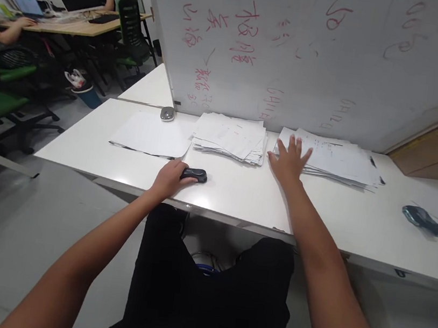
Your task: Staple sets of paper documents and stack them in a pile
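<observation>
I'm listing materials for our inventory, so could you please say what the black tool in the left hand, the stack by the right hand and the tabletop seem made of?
Black tool: probably smooth plastic, given its glossy highlights; metal parts are possible.
Stack: matte white paper, shown by thin, uneven layered edges.
Tabletop: smooth, slightly glossy, perhaps laminate, judging by soft reflections.

White desk [230, 198], flat sheets [148, 133], middle paper stack [231, 137], right paper stack [337, 160]; black stapler [196, 175]
</observation>
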{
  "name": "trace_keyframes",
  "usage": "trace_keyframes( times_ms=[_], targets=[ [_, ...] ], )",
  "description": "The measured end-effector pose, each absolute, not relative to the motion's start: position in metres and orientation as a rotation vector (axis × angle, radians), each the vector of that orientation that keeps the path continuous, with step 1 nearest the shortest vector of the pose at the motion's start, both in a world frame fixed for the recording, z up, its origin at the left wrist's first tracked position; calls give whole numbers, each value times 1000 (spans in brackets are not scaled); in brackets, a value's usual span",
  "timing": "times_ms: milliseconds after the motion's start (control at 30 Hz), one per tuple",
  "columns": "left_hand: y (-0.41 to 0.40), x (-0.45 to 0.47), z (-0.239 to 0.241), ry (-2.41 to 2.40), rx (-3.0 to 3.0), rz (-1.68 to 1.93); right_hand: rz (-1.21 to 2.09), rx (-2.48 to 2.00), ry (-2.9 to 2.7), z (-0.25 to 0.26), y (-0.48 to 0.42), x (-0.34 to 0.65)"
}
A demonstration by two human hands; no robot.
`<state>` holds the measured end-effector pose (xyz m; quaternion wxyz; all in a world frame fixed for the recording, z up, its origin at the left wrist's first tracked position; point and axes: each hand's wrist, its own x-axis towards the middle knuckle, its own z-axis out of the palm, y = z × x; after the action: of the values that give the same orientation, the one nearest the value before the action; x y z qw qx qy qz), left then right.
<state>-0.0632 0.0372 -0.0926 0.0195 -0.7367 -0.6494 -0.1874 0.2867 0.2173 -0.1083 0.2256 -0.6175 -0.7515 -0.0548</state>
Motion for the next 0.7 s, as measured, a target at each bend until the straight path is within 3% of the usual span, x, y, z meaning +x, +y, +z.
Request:
trace_keyframes(
  times_ms=[700],
  targets=[
    [35, -59, -89, -2023, -2226, -531, -43, -1769, -1912, -118, 212, 305]
  ],
)
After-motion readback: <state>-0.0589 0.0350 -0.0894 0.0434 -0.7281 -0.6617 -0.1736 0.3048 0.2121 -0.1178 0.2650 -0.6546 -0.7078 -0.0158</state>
